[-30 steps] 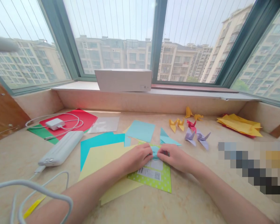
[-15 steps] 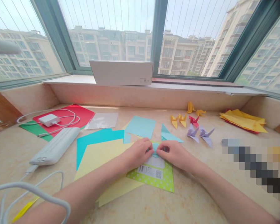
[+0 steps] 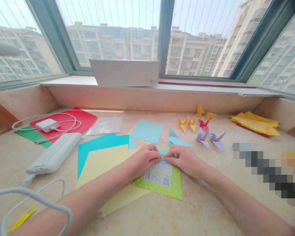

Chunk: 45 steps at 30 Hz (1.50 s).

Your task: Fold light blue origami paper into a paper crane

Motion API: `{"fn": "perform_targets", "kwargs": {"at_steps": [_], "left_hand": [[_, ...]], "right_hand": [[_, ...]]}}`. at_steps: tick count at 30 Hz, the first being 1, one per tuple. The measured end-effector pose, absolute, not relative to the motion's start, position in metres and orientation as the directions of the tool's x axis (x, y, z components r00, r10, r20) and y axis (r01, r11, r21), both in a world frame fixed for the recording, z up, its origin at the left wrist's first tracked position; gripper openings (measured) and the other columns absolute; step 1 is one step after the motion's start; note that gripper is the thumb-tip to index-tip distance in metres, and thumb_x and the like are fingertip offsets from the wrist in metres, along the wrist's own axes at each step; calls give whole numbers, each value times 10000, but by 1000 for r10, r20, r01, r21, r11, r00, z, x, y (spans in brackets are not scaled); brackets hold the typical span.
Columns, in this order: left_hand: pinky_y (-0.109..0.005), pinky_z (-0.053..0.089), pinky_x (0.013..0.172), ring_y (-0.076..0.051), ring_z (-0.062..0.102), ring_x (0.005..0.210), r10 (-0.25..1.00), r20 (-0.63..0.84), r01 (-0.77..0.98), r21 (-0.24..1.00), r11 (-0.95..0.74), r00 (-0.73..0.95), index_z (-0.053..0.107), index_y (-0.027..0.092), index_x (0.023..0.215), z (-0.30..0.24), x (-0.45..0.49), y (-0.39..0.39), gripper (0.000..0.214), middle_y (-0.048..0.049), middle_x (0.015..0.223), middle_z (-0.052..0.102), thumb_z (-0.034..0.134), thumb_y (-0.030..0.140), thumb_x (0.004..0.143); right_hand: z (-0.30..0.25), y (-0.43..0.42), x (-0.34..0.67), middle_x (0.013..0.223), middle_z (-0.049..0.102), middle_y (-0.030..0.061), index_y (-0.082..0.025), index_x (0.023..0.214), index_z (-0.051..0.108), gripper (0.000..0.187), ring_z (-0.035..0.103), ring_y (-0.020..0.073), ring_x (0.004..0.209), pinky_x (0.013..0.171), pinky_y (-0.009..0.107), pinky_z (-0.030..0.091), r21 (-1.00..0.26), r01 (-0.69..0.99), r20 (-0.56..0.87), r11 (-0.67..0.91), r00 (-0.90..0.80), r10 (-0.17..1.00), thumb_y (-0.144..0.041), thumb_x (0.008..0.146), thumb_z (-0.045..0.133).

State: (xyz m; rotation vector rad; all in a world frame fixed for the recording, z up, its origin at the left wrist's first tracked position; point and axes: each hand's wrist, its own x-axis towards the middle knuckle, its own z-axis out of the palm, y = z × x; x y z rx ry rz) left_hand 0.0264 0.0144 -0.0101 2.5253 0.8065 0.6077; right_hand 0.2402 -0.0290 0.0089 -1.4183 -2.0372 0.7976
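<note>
My left hand (image 3: 144,160) and my right hand (image 3: 184,160) meet over a small folded light blue paper (image 3: 163,153), each pinching one side of it. The paper rests on a green dotted packet (image 3: 173,186) with a white barcode label. Under the packet lies a pale yellow sheet (image 3: 103,164), and a teal sheet (image 3: 95,147) sticks out behind it. A flat light blue square (image 3: 147,131) and a folded light blue piece (image 3: 177,140) lie just beyond my hands.
Several folded paper cranes (image 3: 206,131) in yellow, red and lilac stand at the right. Yellow sheets (image 3: 257,124) are stacked far right. At left lie a white power bank (image 3: 55,152), a charger with cable (image 3: 48,124) on red and green paper, and a white box (image 3: 125,72) on the sill.
Both hands have stayed pinched on the small blue paper, working it slightly. The view has tilted a little, so everything sits a bit higher and further left in the frame.
</note>
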Motion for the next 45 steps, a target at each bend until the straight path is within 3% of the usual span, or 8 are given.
{"fn": "perform_targets", "kwargs": {"at_steps": [9,13,17,22,28,34,39,45], "left_hand": [[-271,487,803,-126,584,748,558,202,462,378,-802,805,750,174,906,4,24,2,284,-61,1010,588,485,249,975],[-325,491,846,-189,590,863,508,233,466,212,-859,829,718,146,967,8,24,-8,287,-107,1052,592,467,283,981],[-378,486,866,-239,576,944,449,234,444,76,-893,862,670,132,1090,11,23,-14,275,-133,1073,605,463,278,980],[-395,479,853,-240,577,942,480,181,471,91,-877,858,667,157,1095,16,23,-15,290,-106,1057,615,410,241,992],[-454,449,873,-279,554,1001,495,188,500,26,-866,848,685,191,1076,20,21,-16,249,-116,1115,596,499,304,956],[-486,416,968,-314,510,1181,456,240,466,17,-884,857,662,189,1132,15,19,-14,267,-143,1289,550,504,314,958],[-411,473,895,-258,598,991,449,272,433,120,-893,851,672,171,1056,10,19,-11,223,-115,1053,638,492,263,963],[-427,495,893,-272,596,1007,454,244,428,154,-891,857,671,154,1065,11,21,-11,239,-120,1066,631,490,276,970]], "right_hand": [[11,-31,243,829,670,13,-257,859,787,189,598,152,729,679,280,420,-633,679,112,371,-394,912,-249,902,603],[15,-34,247,836,661,19,-321,918,795,228,588,173,758,714,311,395,-471,742,111,477,-487,866,-261,916,575],[17,-35,250,901,659,28,-303,914,791,239,591,179,790,762,323,399,-459,729,106,508,-523,846,-282,928,553],[13,-29,244,750,627,20,-197,686,700,337,561,154,686,662,297,394,-593,706,167,387,-362,917,-322,946,526],[5,-20,233,777,650,11,-185,818,658,182,557,157,698,656,290,418,-732,638,246,240,-80,966,-337,894,590],[-3,-13,232,853,658,27,-217,1020,745,209,582,171,747,734,317,447,-701,670,210,244,-133,969,-307,871,630],[-9,-9,231,915,666,48,-228,979,769,173,608,191,837,808,333,449,-647,706,224,288,-185,957,-240,859,644],[-10,-8,230,865,683,25,-193,846,695,37,594,182,823,758,307,444,-657,694,253,294,-165,953,-187,822,666]]}}
